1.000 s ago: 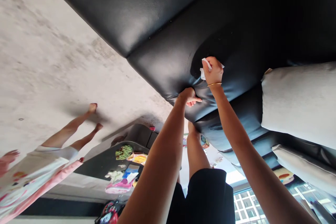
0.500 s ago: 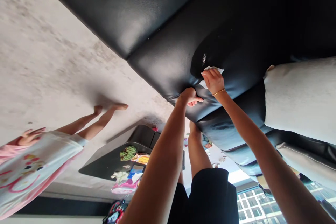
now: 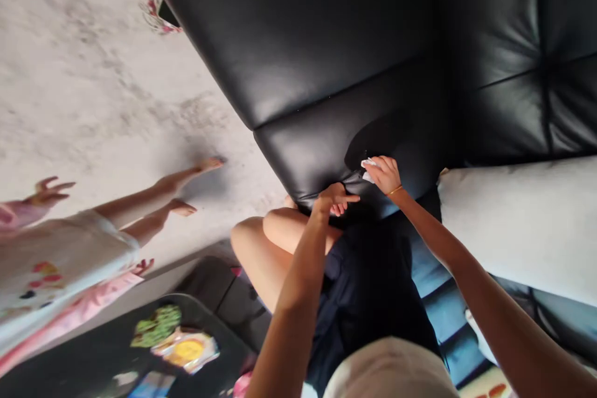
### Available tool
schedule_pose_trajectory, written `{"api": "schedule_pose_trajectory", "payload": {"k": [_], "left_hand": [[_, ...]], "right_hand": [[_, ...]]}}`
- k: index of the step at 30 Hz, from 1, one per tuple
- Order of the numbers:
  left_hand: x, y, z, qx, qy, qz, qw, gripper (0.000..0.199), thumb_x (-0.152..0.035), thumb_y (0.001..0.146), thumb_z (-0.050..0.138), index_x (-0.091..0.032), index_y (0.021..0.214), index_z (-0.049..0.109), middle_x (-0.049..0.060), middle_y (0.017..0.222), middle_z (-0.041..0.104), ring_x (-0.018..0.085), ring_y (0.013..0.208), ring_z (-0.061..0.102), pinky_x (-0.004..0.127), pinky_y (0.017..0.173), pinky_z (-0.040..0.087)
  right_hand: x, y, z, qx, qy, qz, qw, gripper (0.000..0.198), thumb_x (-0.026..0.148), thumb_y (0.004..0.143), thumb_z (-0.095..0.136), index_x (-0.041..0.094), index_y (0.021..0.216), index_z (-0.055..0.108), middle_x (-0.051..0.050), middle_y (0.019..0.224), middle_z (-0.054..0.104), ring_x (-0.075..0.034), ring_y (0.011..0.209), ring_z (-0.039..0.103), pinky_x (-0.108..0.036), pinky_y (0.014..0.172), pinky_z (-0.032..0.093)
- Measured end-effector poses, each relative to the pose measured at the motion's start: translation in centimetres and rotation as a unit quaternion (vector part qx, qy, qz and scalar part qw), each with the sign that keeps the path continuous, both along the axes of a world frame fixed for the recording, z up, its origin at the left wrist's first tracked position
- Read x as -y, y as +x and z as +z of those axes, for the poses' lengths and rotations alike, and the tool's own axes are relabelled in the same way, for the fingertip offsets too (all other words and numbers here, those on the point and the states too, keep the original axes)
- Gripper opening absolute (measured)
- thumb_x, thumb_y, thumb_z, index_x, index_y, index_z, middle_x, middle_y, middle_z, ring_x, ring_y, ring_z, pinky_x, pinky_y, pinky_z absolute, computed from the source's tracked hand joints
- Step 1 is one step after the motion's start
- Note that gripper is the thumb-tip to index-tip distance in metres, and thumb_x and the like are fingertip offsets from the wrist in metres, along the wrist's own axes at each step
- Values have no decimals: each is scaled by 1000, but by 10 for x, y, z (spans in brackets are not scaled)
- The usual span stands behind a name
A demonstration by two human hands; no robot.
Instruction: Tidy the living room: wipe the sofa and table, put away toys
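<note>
My right hand [image 3: 384,175] pinches a crumpled white tissue [image 3: 369,170] at the near edge of a darker, rounded patch [image 3: 373,137] on the black leather sofa [image 3: 298,143]. The patch looks wet. Left of it, my left hand [image 3: 336,199] is close over the sofa's front part, with one finger stretched out to the right and the others loosely curled. I see nothing in it. Whether this hand presses on the leather I cannot tell.
Another person [image 3: 69,242] in a light top with pink sleeves stands on the grey floor [image 3: 93,106] at left. A dark table [image 3: 84,348] at lower left bears a green item and a food packet [image 3: 189,349]. A pale cushion [image 3: 517,224] lies on the sofa at right.
My view has shifted, and my bent legs now show beside the sofa's front edge. The right hand keeps the tissue, now bunched smaller. The other person's feet have changed position.
</note>
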State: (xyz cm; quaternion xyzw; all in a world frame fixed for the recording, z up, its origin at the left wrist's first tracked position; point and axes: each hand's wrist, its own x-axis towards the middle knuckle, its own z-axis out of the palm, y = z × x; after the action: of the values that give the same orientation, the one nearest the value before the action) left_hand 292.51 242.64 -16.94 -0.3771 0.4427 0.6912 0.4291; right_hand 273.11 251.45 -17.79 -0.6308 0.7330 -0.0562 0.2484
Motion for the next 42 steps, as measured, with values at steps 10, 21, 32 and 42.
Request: {"api": "schedule_pose_trajectory", "payload": {"k": [10,21,32,42], "left_hand": [[-34,-30,32,-100,-619,243,740,46,-40,103,33,-25,137,61,6,156,47,25,149,36,44,123,28],[-1,-57,-17,-62,-654,138,741,67,-49,100,40,-19,159,31,13,169,16,29,157,9,54,126,0],[2,-58,-16,-60,-639,139,754,70,-52,99,40,-19,159,30,11,168,18,29,157,9,54,126,0],[1,-55,-19,-79,-635,170,749,71,-57,99,39,-20,160,30,10,169,17,28,158,7,53,127,-2]], "right_hand": [[25,-39,-9,-17,-112,94,989,25,20,98,52,25,103,77,-9,102,65,-24,97,61,-36,89,53],[44,-36,-21,18,-91,182,979,30,21,101,45,21,96,74,-9,94,65,-22,93,58,-35,90,51],[66,-48,-25,1,-77,196,978,27,16,99,46,19,94,72,-10,96,64,-23,94,56,-35,91,48],[60,-48,-24,5,-57,223,973,24,18,99,47,19,95,71,-10,95,62,-24,95,55,-35,90,46]]}}
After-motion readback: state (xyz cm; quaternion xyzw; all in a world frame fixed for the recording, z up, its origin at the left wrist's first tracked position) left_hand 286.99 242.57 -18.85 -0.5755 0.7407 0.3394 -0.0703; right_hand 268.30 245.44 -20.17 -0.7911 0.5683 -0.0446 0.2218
